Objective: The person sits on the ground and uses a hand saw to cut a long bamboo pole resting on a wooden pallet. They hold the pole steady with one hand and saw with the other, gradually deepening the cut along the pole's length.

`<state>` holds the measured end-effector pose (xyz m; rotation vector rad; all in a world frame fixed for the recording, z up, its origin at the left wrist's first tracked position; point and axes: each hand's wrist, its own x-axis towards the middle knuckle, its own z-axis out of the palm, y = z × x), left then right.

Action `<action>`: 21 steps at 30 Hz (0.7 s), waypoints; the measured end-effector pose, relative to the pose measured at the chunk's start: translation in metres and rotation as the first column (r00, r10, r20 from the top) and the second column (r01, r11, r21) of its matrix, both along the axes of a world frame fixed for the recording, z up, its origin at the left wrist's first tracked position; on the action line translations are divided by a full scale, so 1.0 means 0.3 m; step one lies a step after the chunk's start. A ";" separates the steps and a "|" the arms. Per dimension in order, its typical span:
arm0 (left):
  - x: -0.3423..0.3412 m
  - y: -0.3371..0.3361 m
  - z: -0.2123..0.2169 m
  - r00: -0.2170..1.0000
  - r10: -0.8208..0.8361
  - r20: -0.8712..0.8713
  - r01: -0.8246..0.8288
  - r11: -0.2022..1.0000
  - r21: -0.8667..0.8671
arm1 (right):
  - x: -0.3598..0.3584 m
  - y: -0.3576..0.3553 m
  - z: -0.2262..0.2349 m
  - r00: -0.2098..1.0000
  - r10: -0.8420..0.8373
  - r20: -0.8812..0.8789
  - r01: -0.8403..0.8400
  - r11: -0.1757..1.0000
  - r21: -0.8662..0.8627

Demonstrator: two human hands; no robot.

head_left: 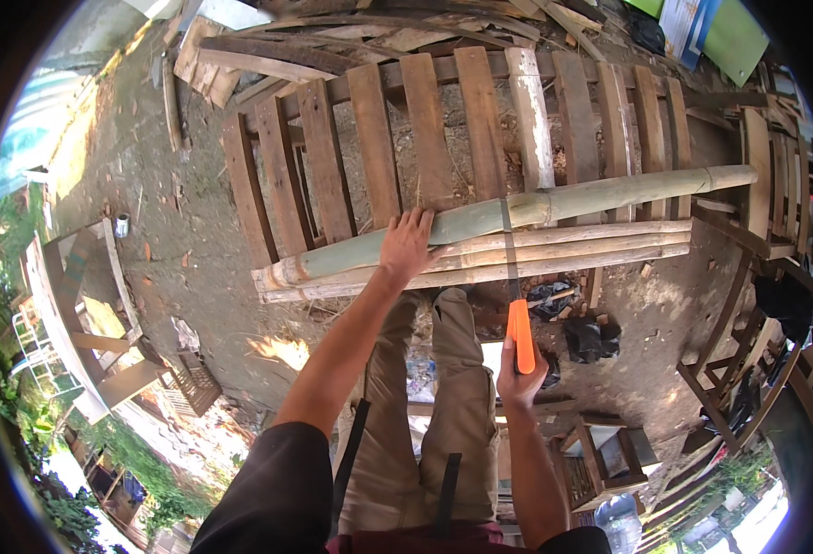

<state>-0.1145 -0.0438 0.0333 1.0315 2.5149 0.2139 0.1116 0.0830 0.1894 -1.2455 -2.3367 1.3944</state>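
Note:
A long greenish bamboo pole lies across a slatted wooden frame, tilted a little up to the right. My left hand is closed over the pole left of its middle, fingers over the top. My right hand grips the orange handle of a hand saw. The saw's thin dark blade reaches away from me and crosses the pole just right of my left hand; how deep it sits in the bamboo I cannot tell. Split bamboo strips run along the frame's near edge, beneath and in front of the pole.
Scrap boards are piled behind the frame. Black plastic bags lie on the dirt ground right of my legs. More wooden frames stand at the far right, and a wooden box-like piece is at the left.

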 end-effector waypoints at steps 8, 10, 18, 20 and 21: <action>-0.001 0.037 0.072 0.949 0.117 0.294 -0.082 0.988 -0.130 | 0.072 0.003 -0.005 0.959 -0.283 -0.011 0.281 0.945 0.168; -0.003 0.042 0.128 0.935 0.140 0.326 -0.098 0.985 -0.143 | 0.093 0.035 0.004 0.934 -0.358 -0.017 0.357 0.926 0.127; -0.158 0.069 0.279 0.729 0.113 0.675 -0.031 0.991 -0.133 | 0.175 0.097 0.057 0.947 -0.314 -0.076 0.314 0.949 -0.008; -0.205 0.085 0.283 0.584 0.163 0.795 -0.020 0.982 -0.187 | 0.181 0.085 0.072 0.987 -0.146 -0.065 0.153 0.981 0.120; -0.223 0.094 0.282 0.524 0.194 0.830 -0.019 0.976 -0.216 | 0.171 0.076 0.091 0.993 -0.095 -0.065 0.102 0.989 0.110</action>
